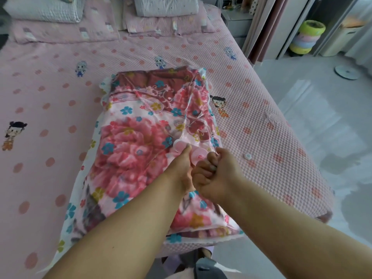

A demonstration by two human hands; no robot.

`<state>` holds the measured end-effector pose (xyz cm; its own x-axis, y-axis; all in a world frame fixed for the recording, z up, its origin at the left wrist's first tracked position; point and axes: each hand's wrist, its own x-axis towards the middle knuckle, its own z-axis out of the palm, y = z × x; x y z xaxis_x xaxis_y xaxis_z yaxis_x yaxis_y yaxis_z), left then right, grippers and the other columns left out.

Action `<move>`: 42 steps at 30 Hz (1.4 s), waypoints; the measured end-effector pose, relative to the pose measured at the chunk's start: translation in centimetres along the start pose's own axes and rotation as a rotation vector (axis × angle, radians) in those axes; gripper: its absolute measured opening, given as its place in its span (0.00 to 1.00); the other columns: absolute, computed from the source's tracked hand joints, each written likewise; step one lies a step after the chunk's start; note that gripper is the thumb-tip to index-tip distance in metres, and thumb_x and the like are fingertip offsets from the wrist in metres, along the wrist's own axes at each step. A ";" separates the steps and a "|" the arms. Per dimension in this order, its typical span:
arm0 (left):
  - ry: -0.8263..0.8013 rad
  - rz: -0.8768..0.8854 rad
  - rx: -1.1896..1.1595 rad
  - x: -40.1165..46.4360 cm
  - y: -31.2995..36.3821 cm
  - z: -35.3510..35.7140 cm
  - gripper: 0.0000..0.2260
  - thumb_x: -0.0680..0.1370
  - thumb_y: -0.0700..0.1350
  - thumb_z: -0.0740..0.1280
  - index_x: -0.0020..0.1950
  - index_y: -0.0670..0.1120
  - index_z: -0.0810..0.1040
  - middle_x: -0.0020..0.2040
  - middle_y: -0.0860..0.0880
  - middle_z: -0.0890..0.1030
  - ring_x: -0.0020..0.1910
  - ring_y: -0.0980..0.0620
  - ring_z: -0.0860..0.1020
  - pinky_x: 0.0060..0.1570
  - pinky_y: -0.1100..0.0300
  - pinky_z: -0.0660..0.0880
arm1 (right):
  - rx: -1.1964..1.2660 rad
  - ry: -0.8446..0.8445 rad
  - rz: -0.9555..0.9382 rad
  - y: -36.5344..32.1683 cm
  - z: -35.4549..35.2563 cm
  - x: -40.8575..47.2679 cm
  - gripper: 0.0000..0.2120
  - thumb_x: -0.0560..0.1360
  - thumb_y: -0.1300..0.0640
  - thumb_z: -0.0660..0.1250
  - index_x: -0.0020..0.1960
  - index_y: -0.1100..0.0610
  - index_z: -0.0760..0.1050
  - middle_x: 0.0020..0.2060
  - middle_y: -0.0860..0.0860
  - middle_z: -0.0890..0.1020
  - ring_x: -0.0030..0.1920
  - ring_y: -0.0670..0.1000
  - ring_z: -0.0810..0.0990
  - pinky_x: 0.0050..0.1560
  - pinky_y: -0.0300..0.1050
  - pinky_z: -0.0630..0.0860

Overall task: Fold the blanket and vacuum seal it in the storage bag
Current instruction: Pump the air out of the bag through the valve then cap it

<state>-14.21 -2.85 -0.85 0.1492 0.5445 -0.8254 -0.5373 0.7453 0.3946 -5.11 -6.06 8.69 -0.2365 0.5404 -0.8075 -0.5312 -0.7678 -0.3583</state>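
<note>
- At the centre of the frame we see the folded blanket (138, 137), printed with big pink flowers, dark red bands and small blue and yellow blossoms.
- It lies inside the clear storage bag (198, 93), whose plastic wrinkles over it, on the pink bed (50, 81).
- Our left hand (182, 168) rests straight fingers on the pink valve (190, 152).
- Our right hand (216, 174) pinches the bag's plastic just beside it.
- A small white cap (247, 156) lies on the bed at centre right.

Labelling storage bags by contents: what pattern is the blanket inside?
A floral print: pink and red blooms, small blue flowers on the blanket; head view.
</note>
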 end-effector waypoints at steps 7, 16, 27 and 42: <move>0.086 0.031 0.017 0.8 -0.5 -0.9 0.28 0.77 0.67 0.58 0.57 0.44 0.80 0.49 0.47 0.82 0.48 0.50 0.75 0.45 0.56 0.69 | 0.026 -0.106 0.037 -0.2 -3.1 -6.0 0.23 0.74 0.48 0.58 0.24 0.54 0.56 0.23 0.47 0.54 0.22 0.45 0.54 0.23 0.33 0.48; 0.015 0.024 0.034 1.5 -0.4 -0.8 0.28 0.78 0.65 0.57 0.42 0.40 0.79 0.30 0.45 0.80 0.27 0.52 0.79 0.30 0.68 0.76 | -0.140 -0.069 -0.064 -0.4 -0.8 0.3 0.24 0.78 0.46 0.56 0.26 0.53 0.57 0.23 0.48 0.56 0.24 0.46 0.52 0.21 0.32 0.51; 0.071 0.039 0.066 1.0 -0.7 -0.7 0.25 0.78 0.65 0.58 0.47 0.43 0.80 0.29 0.48 0.80 0.28 0.52 0.78 0.31 0.65 0.74 | -0.170 0.010 -0.015 -0.3 -0.6 1.1 0.25 0.77 0.44 0.56 0.26 0.53 0.56 0.23 0.48 0.56 0.24 0.47 0.52 0.25 0.33 0.49; 0.065 0.054 0.043 1.5 -0.8 -0.7 0.24 0.78 0.64 0.60 0.44 0.44 0.81 0.27 0.48 0.79 0.29 0.52 0.78 0.36 0.61 0.74 | -0.246 -0.055 -0.061 -0.7 -1.7 1.0 0.25 0.77 0.44 0.56 0.26 0.53 0.57 0.23 0.48 0.56 0.24 0.47 0.52 0.23 0.32 0.50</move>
<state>-14.13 -2.87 -2.73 0.0665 0.5592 -0.8264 -0.5068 0.7324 0.4548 -3.60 -5.58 7.33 -0.2575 0.6014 -0.7563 -0.3335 -0.7899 -0.5146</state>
